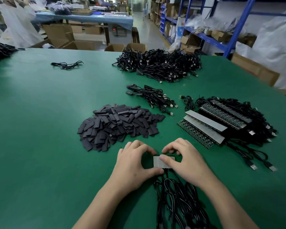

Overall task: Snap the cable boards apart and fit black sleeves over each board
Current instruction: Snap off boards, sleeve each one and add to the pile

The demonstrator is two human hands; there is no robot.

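Head cam: L hand point(135, 164) and R hand point(185, 161) are both clamped on one short board strip point(156, 162), grey backing up, thumbs on top and other digits curled over the far edge. The strip sits btwn the two hands, low over the tabletop point(40, 113). Its cables point(170, 192) trail back from the hands toward the person in a tangled bunch.

Risks, my read:
- The L hand grips only the strip's L end, so a bend off the score line could crack a board rather than part it cleanly.
- The cables are bunched under the wrists, so pulling a freed board away may drag its neighbours or strain the wire joint at the board edge.
- A pinch this close to the edge could slip mid-snap and the piece could jump off.
- The black sleeves point(117, 124) lie in a loose pile just ahead-left of the L hand, so a stray sweep of the arm scatters them.
- The stack of uncut strips point(210, 124) ahead-right of the R hand rests on its own cable heap and could slide if those cables get tugged.

Writing: none readable. No brand or label is legible on the boards, sleeves or plugs, and the far boxes and shelf labels are too blurred.
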